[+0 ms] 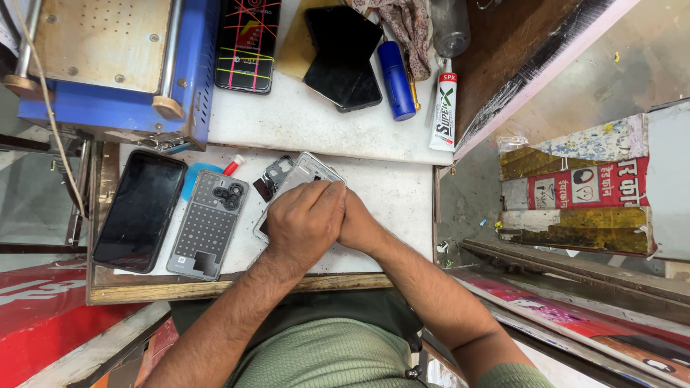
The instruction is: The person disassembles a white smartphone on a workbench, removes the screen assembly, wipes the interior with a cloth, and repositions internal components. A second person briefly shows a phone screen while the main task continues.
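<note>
Black phone (138,210), grey perforated back cover (207,224), blue tube (397,80), green shirt (338,356).

A white, scuffed work slab (402,194) lies on a wooden-framed bench (215,287), with a second white slab (302,118) butted just behind it and a dark brown wooden board edged in pale pink (525,57) running off at an angle to the right. Beyond the bench edge the grey concrete floor (611,65) drops away (lit evenly, without hard shadows), and on it rests a stack of worn painted boards in yellow, red and white (582,190). At the lower left sits a red panel (43,323).
</note>
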A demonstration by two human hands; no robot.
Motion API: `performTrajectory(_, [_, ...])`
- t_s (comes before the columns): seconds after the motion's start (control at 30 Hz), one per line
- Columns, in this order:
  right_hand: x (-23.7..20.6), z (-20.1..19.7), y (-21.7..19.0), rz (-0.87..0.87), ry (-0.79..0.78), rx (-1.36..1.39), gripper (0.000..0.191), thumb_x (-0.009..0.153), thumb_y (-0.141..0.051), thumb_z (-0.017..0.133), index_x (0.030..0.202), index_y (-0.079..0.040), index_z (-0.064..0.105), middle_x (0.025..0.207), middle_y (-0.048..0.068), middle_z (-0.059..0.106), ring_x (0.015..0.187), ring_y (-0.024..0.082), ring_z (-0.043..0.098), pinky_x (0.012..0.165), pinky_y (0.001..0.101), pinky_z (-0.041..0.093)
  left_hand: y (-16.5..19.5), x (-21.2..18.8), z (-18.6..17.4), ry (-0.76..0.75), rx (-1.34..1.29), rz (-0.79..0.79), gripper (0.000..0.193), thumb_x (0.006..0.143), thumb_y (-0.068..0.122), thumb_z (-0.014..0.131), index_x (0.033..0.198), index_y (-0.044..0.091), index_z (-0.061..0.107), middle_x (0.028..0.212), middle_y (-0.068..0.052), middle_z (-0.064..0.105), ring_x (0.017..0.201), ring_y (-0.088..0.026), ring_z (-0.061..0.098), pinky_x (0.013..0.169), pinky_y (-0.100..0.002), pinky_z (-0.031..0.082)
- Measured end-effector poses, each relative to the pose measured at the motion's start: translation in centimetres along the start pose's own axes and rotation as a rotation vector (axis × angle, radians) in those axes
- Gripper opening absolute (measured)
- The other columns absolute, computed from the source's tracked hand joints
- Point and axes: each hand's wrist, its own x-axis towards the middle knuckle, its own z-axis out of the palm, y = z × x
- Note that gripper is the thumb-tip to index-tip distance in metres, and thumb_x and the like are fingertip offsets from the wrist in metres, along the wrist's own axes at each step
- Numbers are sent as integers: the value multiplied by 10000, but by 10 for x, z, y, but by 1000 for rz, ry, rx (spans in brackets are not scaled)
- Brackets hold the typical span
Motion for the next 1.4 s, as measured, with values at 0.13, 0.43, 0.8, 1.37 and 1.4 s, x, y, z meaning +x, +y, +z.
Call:
performTrajectory(0.13, [1,-2,3,-40,-4,25,174,966,-55,607,1126,7,636,1032,106,717,996,183,700,817,302,601,-6,5,-4,-71,-77,-15,155,881,33,732,1032,-2,739,923,-100,722,811,-238,728,669,-330,599])
performTrajectory(0.43, [-3,-9,-28,178,-238,296,320,980,-102,542,1275,20,528,1035,103,661,837,181,703,713,324,628,-23,14,-46,-327,-144,-67,202,844,-22,686,1036,37,699,949,-103,705,852,-293,710,707,-396,591])
performTrajectory(0.8, [0,-17,-30,135,-260,402,422,1031,-213,603,1360,52,595,1203,139,723,1116,171,673,1002,331,554,-39,3,-82,-177,-95,-376,133,988,115,708,1069,25,651,944,-143,722,790,-318,733,628,-394,579])
performTrajectory(1.37, [3,-27,-27,276,-316,528,450,1053,-295,612,1281,89,668,1111,158,739,976,191,686,867,303,571,-32,6,-70,-387,-214,-336,139,909,157,758,1007,67,717,904,-122,752,768,-308,717,642,-402,559])
performTrajectory(1.4, [6,-29,-31,359,-253,559,493,1061,-336,598,1296,91,674,1096,165,731,934,203,674,807,306,565,-33,4,-68,-355,-236,-440,135,914,155,755,1008,64,719,885,-109,752,738,-267,716,632,-377,559])
